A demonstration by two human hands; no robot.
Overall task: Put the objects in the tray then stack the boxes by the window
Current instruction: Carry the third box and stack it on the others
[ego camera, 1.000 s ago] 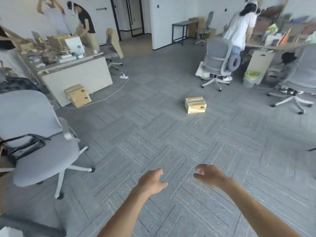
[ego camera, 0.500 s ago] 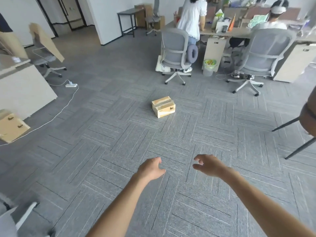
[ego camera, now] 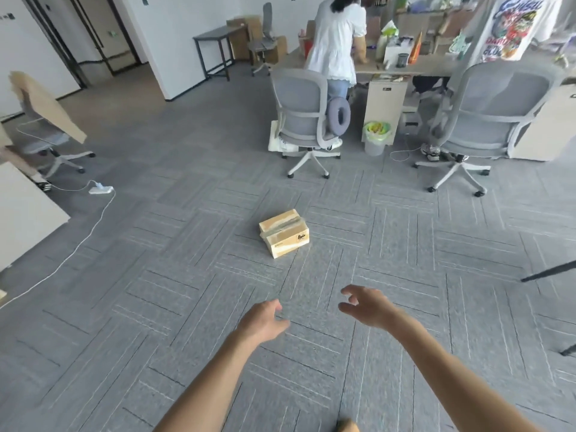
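A small taped cardboard box (ego camera: 284,232) lies on the grey carpet in the middle of the room. My left hand (ego camera: 263,319) and my right hand (ego camera: 366,304) are stretched out in front of me, a short way short of the box. Both hands are empty, fingers apart and loosely curled. No tray and no window are in view.
Two grey office chairs (ego camera: 307,116) (ego camera: 486,110) stand beyond the box at a desk (ego camera: 408,65) where two people stand. A small bin (ego camera: 375,137) sits between the chairs. A power strip (ego camera: 100,190) and white cable lie on the left floor. Another chair (ego camera: 46,132) stands far left.
My view has swung right and come closer to the box, which now sits larger and nearer. My hands stay out in front, the right one a little higher.
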